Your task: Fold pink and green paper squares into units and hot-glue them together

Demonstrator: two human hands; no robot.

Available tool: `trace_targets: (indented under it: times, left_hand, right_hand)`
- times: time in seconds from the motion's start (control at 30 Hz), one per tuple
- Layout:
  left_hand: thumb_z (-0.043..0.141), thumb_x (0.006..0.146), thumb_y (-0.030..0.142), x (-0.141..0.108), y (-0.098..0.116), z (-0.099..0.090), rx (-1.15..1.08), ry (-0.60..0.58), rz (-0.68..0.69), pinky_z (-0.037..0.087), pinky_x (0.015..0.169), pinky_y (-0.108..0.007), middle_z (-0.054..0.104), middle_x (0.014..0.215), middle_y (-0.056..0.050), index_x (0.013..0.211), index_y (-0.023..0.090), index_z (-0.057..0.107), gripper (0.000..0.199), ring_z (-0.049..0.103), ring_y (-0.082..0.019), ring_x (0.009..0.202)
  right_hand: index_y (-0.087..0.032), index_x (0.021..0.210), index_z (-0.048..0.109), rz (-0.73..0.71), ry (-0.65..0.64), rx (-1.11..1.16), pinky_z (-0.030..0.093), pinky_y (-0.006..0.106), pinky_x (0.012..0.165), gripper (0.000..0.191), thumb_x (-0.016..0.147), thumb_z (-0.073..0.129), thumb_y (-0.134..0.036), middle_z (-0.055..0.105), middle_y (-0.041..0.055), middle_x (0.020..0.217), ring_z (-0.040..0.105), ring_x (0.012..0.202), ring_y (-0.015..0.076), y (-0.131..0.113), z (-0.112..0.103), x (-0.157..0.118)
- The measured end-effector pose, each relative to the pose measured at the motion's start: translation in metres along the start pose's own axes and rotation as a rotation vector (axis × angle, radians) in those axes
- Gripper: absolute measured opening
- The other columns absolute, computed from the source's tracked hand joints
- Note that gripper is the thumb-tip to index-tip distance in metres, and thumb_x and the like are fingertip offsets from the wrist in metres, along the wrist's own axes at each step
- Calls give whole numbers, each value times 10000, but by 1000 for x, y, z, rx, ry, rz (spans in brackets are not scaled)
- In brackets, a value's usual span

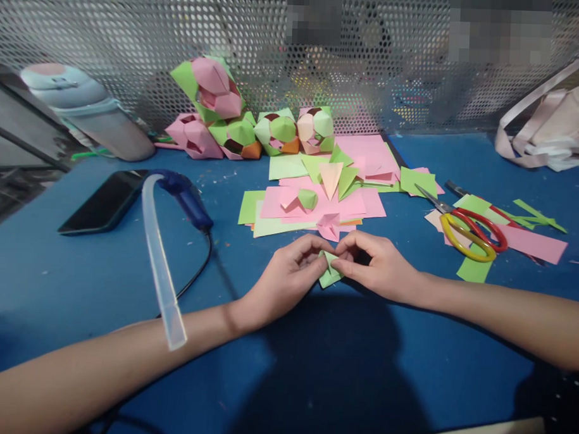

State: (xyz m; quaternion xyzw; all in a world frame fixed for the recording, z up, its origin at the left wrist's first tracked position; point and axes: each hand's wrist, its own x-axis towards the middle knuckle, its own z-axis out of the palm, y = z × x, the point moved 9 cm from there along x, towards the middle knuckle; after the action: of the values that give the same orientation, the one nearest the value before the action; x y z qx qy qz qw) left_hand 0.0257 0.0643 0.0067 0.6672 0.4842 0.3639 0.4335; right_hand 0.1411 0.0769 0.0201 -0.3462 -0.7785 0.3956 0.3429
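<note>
Nearest, left forearm (94, 362) angled over blue table (217, 385). Left hand (285, 277) and right hand (377, 267) both gripped green slip (331, 277), thumbs and fingers pinched, just before the paper pile (313, 205). Scissors (472, 233) lay right, on scraps (475, 269); phone (104, 203) left; folded balls (276, 133) behind, by the mesh (257, 45).

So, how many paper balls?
5, by the mesh: top ball; below, left to right, pink ball, green ball, white-green ball, peach ball. Others may hide behind.
</note>
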Motion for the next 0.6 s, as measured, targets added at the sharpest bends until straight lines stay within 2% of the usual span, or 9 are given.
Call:
trace_targets:
  times: [0.27,0.6]
  left_hand:
    - [519,886,284,-3,-2,-2,-53,6,-61,391,616,-214,556,771,9,940,158,569,146,483,-100,682]
    - [566,864,310,-2,5,-1,-9,20,-7,433,603,-206,611,808,-17,939,151,608,181,534,-110,691]
  right_hand:
    - [-169,828,579,-75,18,-76,412,201,629,103,872,591,-261,559,-17,746,508,673,90,-4,-3,0]
    - [-167,797,574,-120,63,-115,400,212,621,98,867,598,-231,560,-15,721,511,655,97,-7,-6,-2]
